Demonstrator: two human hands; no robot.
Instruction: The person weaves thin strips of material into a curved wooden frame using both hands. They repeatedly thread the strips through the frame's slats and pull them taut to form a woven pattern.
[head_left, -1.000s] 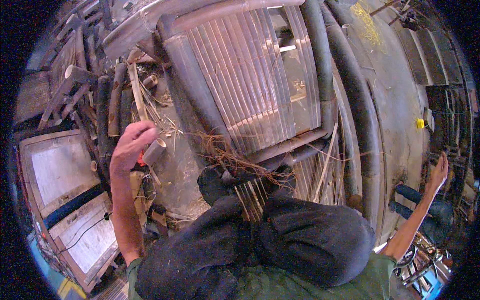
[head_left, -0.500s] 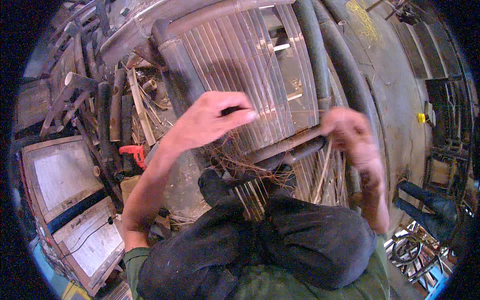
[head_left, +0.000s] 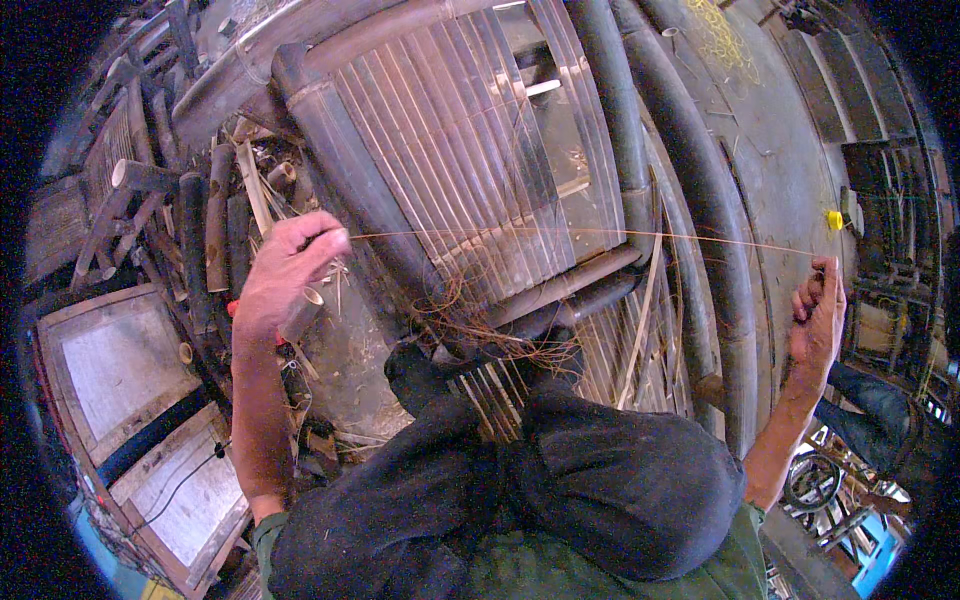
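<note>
A thin copper-coloured wire [head_left: 600,234] runs almost straight between my two hands, held wide apart above a bamboo seat frame. My left hand [head_left: 290,265] pinches one end, out past the frame's left pole. Far to the right, my right hand [head_left: 818,312] grips the other end between raised fingers. Below the wire lies a panel of dark bamboo slats [head_left: 450,150], with a gap between its slats towards the right. A tangled bundle of the same wire [head_left: 470,320] rests at the frame's near edge, just in front of my knees.
Cut bamboo lengths [head_left: 218,225] are piled at the left, beside a framed panel [head_left: 120,370]. Long bamboo poles [head_left: 690,180] flank the frame on its right. Yellow cord [head_left: 722,40] lies on the floor at the far right. Another person's dark-clad leg [head_left: 870,410] shows at the right.
My hands have spread apart, the left moving left and the right moving far right. The wire between them now spans a much longer stretch. My view has shifted slightly.
</note>
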